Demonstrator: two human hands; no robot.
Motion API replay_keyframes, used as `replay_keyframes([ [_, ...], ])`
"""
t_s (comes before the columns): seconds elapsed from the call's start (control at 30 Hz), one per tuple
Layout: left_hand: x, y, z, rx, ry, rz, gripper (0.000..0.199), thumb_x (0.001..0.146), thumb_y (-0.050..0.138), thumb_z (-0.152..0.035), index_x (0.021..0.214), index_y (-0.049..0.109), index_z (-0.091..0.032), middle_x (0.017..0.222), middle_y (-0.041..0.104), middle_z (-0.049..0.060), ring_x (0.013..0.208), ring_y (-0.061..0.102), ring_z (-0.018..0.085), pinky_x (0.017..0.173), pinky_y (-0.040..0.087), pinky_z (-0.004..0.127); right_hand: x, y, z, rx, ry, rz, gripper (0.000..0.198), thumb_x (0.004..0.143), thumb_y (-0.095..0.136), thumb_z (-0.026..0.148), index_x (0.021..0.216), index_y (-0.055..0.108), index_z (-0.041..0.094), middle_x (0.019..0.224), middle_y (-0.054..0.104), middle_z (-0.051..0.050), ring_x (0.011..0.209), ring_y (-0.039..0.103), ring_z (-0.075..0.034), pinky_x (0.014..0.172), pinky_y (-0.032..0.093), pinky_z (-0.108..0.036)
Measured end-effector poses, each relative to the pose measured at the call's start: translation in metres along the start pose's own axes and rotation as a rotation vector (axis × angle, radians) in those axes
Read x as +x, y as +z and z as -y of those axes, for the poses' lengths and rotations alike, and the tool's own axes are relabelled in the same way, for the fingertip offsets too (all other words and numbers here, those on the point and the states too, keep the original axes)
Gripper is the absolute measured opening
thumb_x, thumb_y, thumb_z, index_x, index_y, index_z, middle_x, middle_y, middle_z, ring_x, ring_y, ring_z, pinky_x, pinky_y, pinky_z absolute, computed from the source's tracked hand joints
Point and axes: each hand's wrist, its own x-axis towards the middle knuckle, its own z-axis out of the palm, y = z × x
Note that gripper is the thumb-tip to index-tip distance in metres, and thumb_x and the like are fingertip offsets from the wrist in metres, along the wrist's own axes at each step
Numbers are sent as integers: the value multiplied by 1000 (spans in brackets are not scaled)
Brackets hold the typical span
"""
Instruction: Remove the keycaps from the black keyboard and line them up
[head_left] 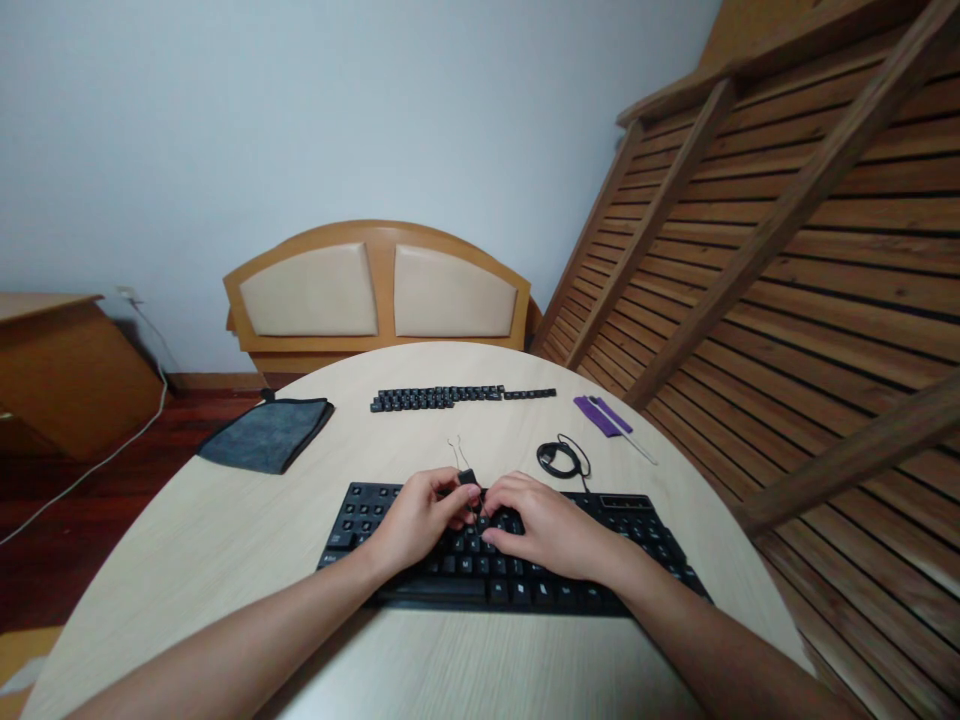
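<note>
A black keyboard [465,590] lies at the near side of the round table, under both hands. Its left part shows several bare key posts where caps are off. My left hand [420,515] is closed on a keycap puller [466,477] with a black handle. One pair of its thin wire prongs sticks up; the lower end goes down among the middle keys. My right hand [540,525] rests over the keys just right of the puller. Its fingers are curled with the index fingertip by the lower wire, and the thumb sits apart near the keys.
Loose black keycaps [439,398] lie in rows farther back. A grey cloth [270,437] is at left. The coiled cable [559,458] and a purple cloth [600,416] with a thin white stick [637,446] lie at right. Wooden slats [825,320] lean beside the table [187,560].
</note>
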Motion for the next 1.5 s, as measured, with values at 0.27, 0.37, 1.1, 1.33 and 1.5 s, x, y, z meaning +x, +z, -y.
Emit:
replay_keyframes([
  [0.27, -3, -2, 1, -13, 30, -32, 32, 86, 60, -47, 83, 66, -16, 75, 68, 3, 70, 64, 17, 62, 50, 26, 3, 5, 0, 48, 40, -56, 11, 79, 70, 25, 88, 66, 21, 94, 69, -3, 95, 61, -20, 86, 45, -32],
  [0.37, -5, -2, 0, 53, 82, -24, 29, 87, 59, -44, 87, 69, -16, 81, 71, 4, 75, 64, 18, 66, 50, 27, 5, 8, 0, 76, 114, -99, 11, 78, 70, 26, 88, 68, 20, 93, 71, -4, 92, 64, -20, 83, 46, -31],
  [1.1, -5, -1, -3, -7, 106, -100, 25, 89, 58, -40, 84, 61, -15, 72, 64, 1, 69, 62, 16, 63, 50, 26, 5, 4, 1, 261, -13, -107, 13, 85, 68, 24, 97, 66, 22, 98, 71, 0, 94, 65, -15, 87, 47, -26],
  [1.33, -7, 0, -3, 19, 109, -108, 25, 88, 60, -39, 81, 62, -15, 71, 63, 1, 66, 61, 16, 61, 49, 25, 5, 4, 0, -13, -93, -82, 18, 88, 65, 30, 104, 67, 22, 103, 72, -2, 97, 66, -17, 88, 47, -29],
  [1.5, -8, 1, -1, 93, 150, -124, 26, 90, 57, -39, 81, 64, -15, 73, 65, 1, 66, 59, 15, 61, 46, 24, 6, 6, 3, -26, -64, -90, 10, 89, 63, 25, 98, 67, 22, 104, 72, -2, 99, 66, -17, 89, 47, -28],
])
